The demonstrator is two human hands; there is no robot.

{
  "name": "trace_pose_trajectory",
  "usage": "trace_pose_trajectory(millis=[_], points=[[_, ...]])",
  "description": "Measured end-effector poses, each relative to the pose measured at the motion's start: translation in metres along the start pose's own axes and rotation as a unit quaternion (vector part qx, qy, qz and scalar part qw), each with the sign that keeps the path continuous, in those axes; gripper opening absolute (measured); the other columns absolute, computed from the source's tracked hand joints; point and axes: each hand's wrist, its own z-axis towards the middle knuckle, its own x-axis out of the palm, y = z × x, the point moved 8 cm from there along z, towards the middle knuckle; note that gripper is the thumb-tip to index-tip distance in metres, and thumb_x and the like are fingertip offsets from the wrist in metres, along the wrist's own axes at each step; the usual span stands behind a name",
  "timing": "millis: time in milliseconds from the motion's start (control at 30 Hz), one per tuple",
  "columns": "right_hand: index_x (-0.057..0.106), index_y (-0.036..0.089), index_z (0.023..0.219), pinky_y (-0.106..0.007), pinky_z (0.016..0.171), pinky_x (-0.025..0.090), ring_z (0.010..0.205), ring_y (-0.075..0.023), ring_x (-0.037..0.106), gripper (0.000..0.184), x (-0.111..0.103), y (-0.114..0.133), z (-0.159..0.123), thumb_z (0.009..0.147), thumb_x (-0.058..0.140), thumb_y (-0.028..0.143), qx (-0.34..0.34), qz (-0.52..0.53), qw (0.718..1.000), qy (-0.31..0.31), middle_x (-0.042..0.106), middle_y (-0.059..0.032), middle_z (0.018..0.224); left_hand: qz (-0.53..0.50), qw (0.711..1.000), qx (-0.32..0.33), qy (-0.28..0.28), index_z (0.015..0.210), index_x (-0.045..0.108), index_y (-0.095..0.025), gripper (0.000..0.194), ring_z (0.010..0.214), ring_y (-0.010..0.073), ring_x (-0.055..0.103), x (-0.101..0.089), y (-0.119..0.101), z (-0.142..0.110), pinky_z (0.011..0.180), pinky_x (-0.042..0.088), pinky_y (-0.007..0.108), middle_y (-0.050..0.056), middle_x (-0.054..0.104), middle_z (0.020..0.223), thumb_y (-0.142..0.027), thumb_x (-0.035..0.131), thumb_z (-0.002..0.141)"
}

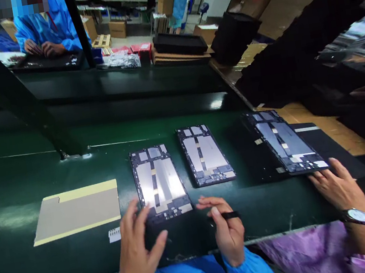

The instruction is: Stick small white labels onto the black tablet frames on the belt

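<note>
An opened tablet frame [159, 181] with silver plates lies on the green bench right in front of me. My left hand [136, 250] rests with fingers spread at the frame's near left corner, touching its bottom edge. My right hand [225, 231] is curled around a thin black tool [230, 215] just right of the frame's near corner. A second tablet frame [205, 153] lies a little further right, untouched.
A grey sheet with yellow edges [76, 211] lies to the left, a small white label [114, 234] beside it. At the right, a co-worker's hand [337, 185] with a wristwatch touches a third frame [285, 141] on a black mat. Black trays and cardboard boxes stand behind; another person works across the bench.
</note>
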Motion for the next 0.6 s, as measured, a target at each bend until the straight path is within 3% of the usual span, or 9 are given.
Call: trace_pose_trajectory(millis=[100, 167, 267, 333, 400, 467, 533, 600], points=[[0.072, 0.02, 0.108, -0.048, 0.095, 0.056, 0.111, -0.0329, 0.069, 0.03, 0.007, -0.021, 0.012, 0.095, 0.053, 0.041, 0.077, -0.131, 0.982, 0.11, 0.074, -0.0145, 0.113, -0.141, 0.962, -0.218, 0.083, 0.159, 0.018, -0.025, 0.077, 0.136, 0.0306, 0.051, 0.01, 0.041, 0.016, 0.105, 0.048, 0.046, 0.018, 0.04, 0.156, -0.052, 0.053, 0.095], [0.072, 0.018, 0.114, -0.047, 0.095, 0.055, 0.108, -0.0348, 0.071, 0.039, 0.022, -0.032, 0.018, 0.092, 0.055, 0.046, 0.121, -0.159, 0.966, 0.164, 0.075, -0.0164, 0.113, -0.185, 0.936, -0.272, 0.124, 0.16, 0.014, -0.021, 0.082, 0.132, 0.0285, 0.056, 0.022, 0.055, 0.043, 0.103, 0.049, 0.042, 0.019, 0.049, 0.149, -0.054, 0.052, 0.095], [0.074, 0.018, 0.107, -0.043, 0.095, 0.054, 0.104, -0.033, 0.071, 0.037, 0.068, -0.031, 0.037, 0.09, 0.057, 0.047, 0.153, -0.061, 0.959, 0.231, 0.077, -0.0133, 0.106, -0.089, 0.954, -0.257, 0.128, 0.16, 0.015, -0.017, 0.074, 0.125, 0.0246, 0.062, 0.018, 0.069, 0.126, 0.101, 0.05, 0.035, 0.016, 0.058, 0.142, -0.044, 0.044, 0.097], [0.073, 0.019, 0.095, -0.036, 0.078, 0.056, 0.083, -0.0263, 0.072, 0.03, 0.114, -0.026, 0.06, 0.088, 0.061, 0.045, 0.206, 0.05, 0.941, 0.264, 0.076, -0.0078, 0.09, 0.004, 0.963, -0.235, 0.13, 0.158, 0.02, -0.013, 0.068, 0.117, 0.026, 0.067, 0.009, 0.074, 0.199, 0.098, 0.051, 0.037, 0.016, 0.065, 0.134, -0.037, 0.039, 0.098], [0.066, 0.019, 0.081, -0.027, 0.05, 0.046, 0.049, -0.0148, 0.055, 0.025, 0.169, -0.023, 0.086, 0.085, 0.063, 0.043, 0.318, 0.141, 0.895, 0.281, 0.064, 0.0003, 0.064, 0.036, 0.97, -0.208, 0.118, 0.157, 0.024, -0.013, 0.064, 0.12, 0.0322, 0.064, 0.001, 0.075, 0.275, 0.103, 0.046, 0.045, 0.017, 0.067, 0.128, -0.035, 0.038, 0.099], [0.061, 0.02, 0.08, -0.023, 0.04, 0.035, 0.038, -0.0093, 0.037, 0.022, 0.221, -0.01, 0.123, 0.086, 0.06, 0.041, 0.335, 0.169, 0.885, 0.277, 0.049, 0.0075, 0.052, 0.061, 0.976, -0.176, 0.111, 0.153, 0.035, -0.014, 0.058, 0.125, 0.0349, 0.06, -0.001, 0.07, 0.341, 0.108, 0.041, 0.052, 0.018, 0.066, 0.13, -0.036, 0.044, 0.099], [0.059, 0.02, 0.082, -0.022, 0.04, 0.035, 0.038, -0.0089, 0.033, 0.02, 0.262, 0.003, 0.157, 0.085, 0.062, 0.04, 0.327, 0.182, 0.887, 0.27, 0.038, 0.0114, 0.048, 0.072, 0.981, -0.147, 0.108, 0.143, 0.047, -0.017, 0.05, 0.125, 0.0319, 0.059, 0.004, 0.064, 0.388, 0.107, 0.042, 0.055, 0.015, 0.062, 0.134, -0.039, 0.053, 0.099], [0.061, 0.02, 0.085, -0.023, 0.043, 0.039, 0.04, -0.0104, 0.037, 0.022, 0.276, 0.012, 0.183, 0.086, 0.062, 0.042, 0.312, 0.184, 0.894, 0.263, 0.038, 0.0108, 0.049, 0.071, 0.984, -0.127, 0.103, 0.137, 0.053, -0.018, 0.048, 0.128, 0.0308, 0.055, 0.015, 0.058, 0.413, 0.108, 0.042, 0.058, 0.014, 0.056, 0.141, -0.042, 0.06, 0.096]])
